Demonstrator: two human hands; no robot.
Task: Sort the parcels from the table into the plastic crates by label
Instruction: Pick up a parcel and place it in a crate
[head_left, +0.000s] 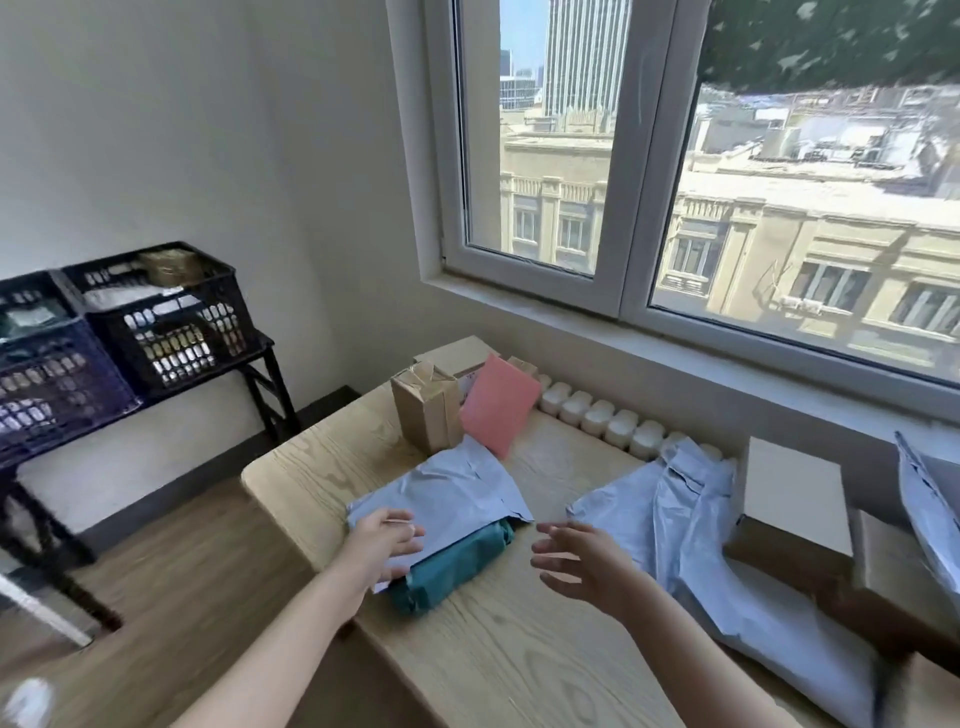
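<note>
On the wooden table (519, 654) a grey mailer bag (447, 493) lies on top of a green wrapped parcel (457, 564). My left hand (384, 545) rests open at the near left corner of that stack, fingers touching the grey bag. To the right, my right hand (582, 564) hovers open above the table, fingers spread, holding nothing. Behind the stack stand a brown taped box (428, 410) and a pink parcel (500, 405). More grey mailers (675, 525) and cardboard boxes (795, 493) lie on the right. Black plastic crates (166, 322) with parcels in them sit at left.
The crates stand on a black metal rack (265, 384) against the wall, across a gap of wooden floor from the table. A dark blue crate (52, 384) is beside the black one. A white radiator (597, 415) and a window sill run behind the table.
</note>
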